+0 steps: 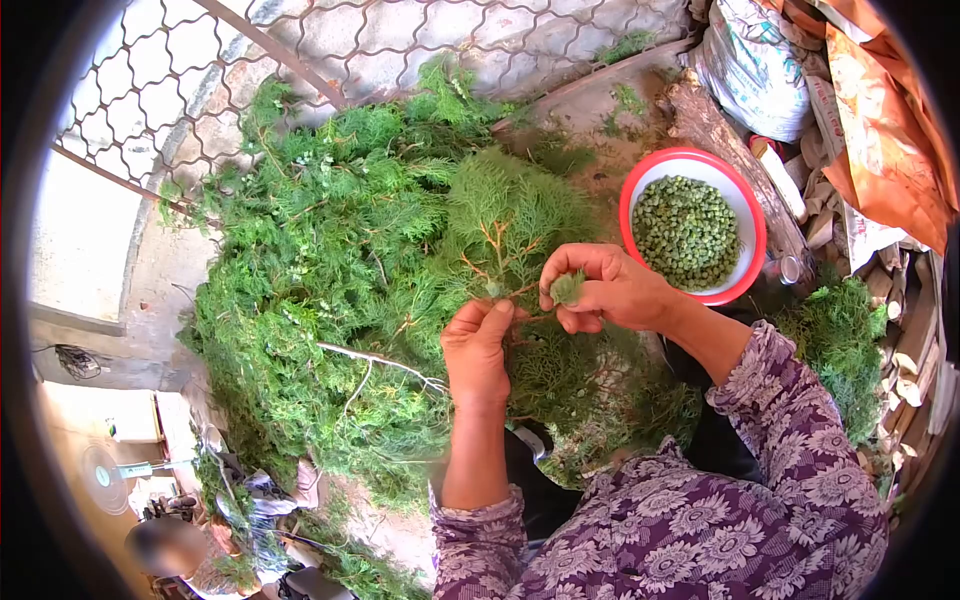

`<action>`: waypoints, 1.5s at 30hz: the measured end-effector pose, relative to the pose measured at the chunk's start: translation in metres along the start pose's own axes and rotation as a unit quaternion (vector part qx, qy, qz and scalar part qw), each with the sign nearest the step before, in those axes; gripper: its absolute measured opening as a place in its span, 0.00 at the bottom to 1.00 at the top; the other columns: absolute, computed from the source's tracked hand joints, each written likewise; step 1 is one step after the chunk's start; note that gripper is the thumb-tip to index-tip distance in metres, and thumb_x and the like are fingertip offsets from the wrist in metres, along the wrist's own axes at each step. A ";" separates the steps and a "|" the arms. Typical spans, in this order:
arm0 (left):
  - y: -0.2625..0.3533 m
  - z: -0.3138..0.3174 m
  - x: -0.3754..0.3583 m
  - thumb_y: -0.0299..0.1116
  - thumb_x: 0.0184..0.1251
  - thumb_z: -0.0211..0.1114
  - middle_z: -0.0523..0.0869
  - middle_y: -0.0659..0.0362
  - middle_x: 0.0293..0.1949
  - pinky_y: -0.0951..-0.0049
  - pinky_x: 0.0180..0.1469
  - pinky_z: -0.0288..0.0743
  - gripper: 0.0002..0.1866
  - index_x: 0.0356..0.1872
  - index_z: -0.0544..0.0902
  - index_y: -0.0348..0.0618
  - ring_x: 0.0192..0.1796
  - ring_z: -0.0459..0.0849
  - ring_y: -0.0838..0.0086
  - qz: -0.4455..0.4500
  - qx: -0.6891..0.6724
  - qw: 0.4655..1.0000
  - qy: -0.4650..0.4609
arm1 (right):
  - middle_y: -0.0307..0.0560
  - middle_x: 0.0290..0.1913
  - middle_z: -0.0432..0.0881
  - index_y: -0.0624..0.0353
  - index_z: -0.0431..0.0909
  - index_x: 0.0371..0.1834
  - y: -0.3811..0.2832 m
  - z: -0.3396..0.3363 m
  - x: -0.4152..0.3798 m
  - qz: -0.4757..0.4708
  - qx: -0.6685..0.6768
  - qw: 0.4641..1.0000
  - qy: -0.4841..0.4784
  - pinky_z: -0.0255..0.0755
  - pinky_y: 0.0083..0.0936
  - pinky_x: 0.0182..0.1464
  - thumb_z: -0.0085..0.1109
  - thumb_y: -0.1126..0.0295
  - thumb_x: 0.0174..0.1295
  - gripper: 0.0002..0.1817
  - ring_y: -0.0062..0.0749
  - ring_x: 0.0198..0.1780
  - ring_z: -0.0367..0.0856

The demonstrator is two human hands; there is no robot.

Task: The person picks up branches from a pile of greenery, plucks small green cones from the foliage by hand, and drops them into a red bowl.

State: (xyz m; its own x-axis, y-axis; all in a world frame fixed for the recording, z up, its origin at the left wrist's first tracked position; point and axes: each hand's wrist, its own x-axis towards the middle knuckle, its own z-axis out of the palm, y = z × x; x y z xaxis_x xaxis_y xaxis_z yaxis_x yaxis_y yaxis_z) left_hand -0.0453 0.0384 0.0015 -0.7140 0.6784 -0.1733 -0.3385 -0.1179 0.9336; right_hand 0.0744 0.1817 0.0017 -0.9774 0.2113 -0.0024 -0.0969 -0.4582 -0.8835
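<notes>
My left hand (478, 345) pinches the stem of a leafy green branch (515, 215), whose brown twigs fan out above and between my hands. Close to its right, my right hand (610, 288) has its thumb and fingers closed around a small green sprig or cone (567, 288). Whether that piece is still joined to the branch cannot be made out. A large heap of green cut branches (330, 250) spreads under and left of my hands. Beyond my right hand stands a red-rimmed white basin (757, 215) holding many small round green cones (685, 232).
Wire mesh (420, 45) runs behind the heap. A log (725, 135), a white sack (755, 70) and orange sacking (890, 120) lie at the right. Another person (185, 550) sits lower left near a fan (105, 475). More greenery (835, 330) lies right.
</notes>
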 end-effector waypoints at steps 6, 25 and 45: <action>-0.008 0.004 0.002 0.24 0.55 0.62 0.81 0.61 0.21 0.83 0.25 0.62 0.04 0.22 0.78 0.38 0.21 0.69 0.85 0.036 0.068 0.997 0.008 | 0.40 0.29 0.76 0.63 0.69 0.44 -0.012 0.007 -0.003 0.045 0.052 0.997 0.035 0.68 0.15 0.24 0.53 0.74 0.52 0.15 0.21 0.25 0.76; -0.020 0.010 -0.002 0.26 0.53 0.63 0.80 0.59 0.19 0.80 0.25 0.61 0.07 0.19 0.76 0.37 0.19 0.70 0.81 0.250 0.442 0.862 0.004 | 0.37 0.22 0.72 0.64 0.74 0.29 0.007 0.002 0.008 0.101 -0.133 0.982 0.090 0.64 0.15 0.21 0.62 0.56 0.52 0.19 0.17 0.20 0.71; -0.022 0.010 0.005 0.22 0.57 0.58 0.75 0.69 0.19 0.86 0.23 0.57 0.08 0.19 0.75 0.37 0.21 0.65 0.88 0.124 0.229 0.965 -0.030 | 0.36 0.20 0.74 0.63 0.75 0.26 -0.012 0.009 -0.004 0.062 -0.138 0.988 0.007 0.62 0.13 0.20 0.59 0.67 0.52 0.09 0.15 0.18 0.71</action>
State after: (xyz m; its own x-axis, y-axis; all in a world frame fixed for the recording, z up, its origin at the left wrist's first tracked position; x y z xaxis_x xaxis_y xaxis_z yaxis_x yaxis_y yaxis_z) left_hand -0.0356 0.0517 -0.0174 -0.6964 0.7133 0.0782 0.1545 0.0427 0.9871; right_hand 0.0779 0.1784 0.0163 -0.9759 0.1806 -0.1225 0.0795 -0.2285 -0.9703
